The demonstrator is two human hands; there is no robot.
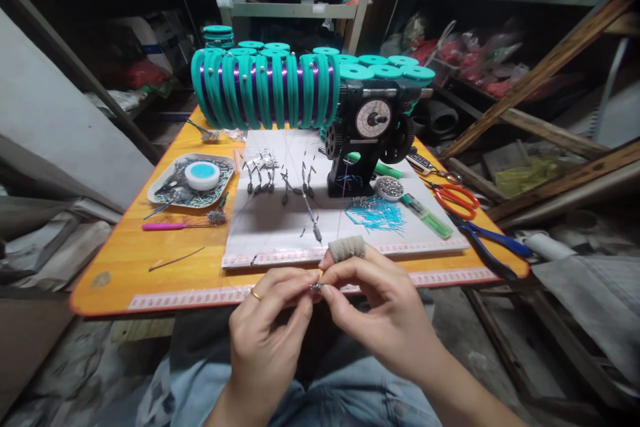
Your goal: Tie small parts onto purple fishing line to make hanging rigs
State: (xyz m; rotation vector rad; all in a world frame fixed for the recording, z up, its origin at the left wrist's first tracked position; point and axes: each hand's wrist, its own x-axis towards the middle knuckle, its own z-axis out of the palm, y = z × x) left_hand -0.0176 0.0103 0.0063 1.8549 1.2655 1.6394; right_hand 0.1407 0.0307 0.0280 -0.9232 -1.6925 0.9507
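My left hand (267, 330) and my right hand (380, 300) meet just in front of the table's near edge, fingers pinched together on a tiny metal fishing swivel (316, 286). A ring sits on a left finger. A beige wrap covers one right fingertip (347, 248). A thin line runs from the pinch up over the white board (280, 227), past a small sinker rig (315, 230). Several finished rigs (277, 180) lie in a row on the board. Loose cyan tube pieces (377, 217) lie to the right.
A black winding machine with a dial (373, 137) stands behind the board, beside a row of teal spools (265, 90). A tray with a round white box (193, 180) is left. Orange scissors (455, 199), blue pliers (493, 243), a green lighter (427, 217) lie right. A pink-handled tool (165, 226).
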